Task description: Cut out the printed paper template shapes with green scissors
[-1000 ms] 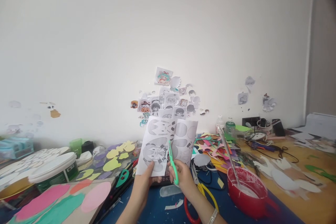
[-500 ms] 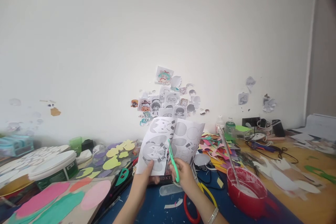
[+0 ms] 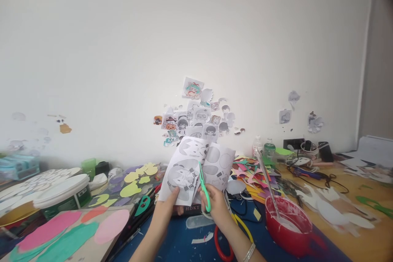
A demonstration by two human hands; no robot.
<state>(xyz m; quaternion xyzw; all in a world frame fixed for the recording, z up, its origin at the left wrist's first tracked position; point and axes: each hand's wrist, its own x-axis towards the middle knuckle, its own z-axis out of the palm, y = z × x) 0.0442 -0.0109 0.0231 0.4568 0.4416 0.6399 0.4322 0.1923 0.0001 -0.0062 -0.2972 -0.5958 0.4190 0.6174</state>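
My left hand (image 3: 170, 201) grips the lower left edge of a printed paper sheet (image 3: 181, 175), thumb on its face. Grey cartoon figures and oval shapes are printed on it. A cut runs up the sheet from its lower edge and parts it into a left and a right flap. My right hand (image 3: 215, 204) is closed round a pair of green-handled scissors (image 3: 204, 196), whose tip lies in the cut. Below the hands, a second pair of scissors with red and yellow handles (image 3: 224, 249) lies on the blue surface (image 3: 172, 245).
A red pot (image 3: 288, 229) of white paste with a long-handled utensil (image 3: 267, 180) stands at right. Coloured paper scraps (image 3: 245, 172) pile up behind it. Left are a white-lidded tub (image 3: 61, 194) and cut paper shapes (image 3: 112, 227). Cartoon cutouts (image 3: 201, 116) hang on the wall.
The scissors and right hand have shifted slightly right and down. The left flap now leans further right, over part of the right flap, which has narrowed in view.
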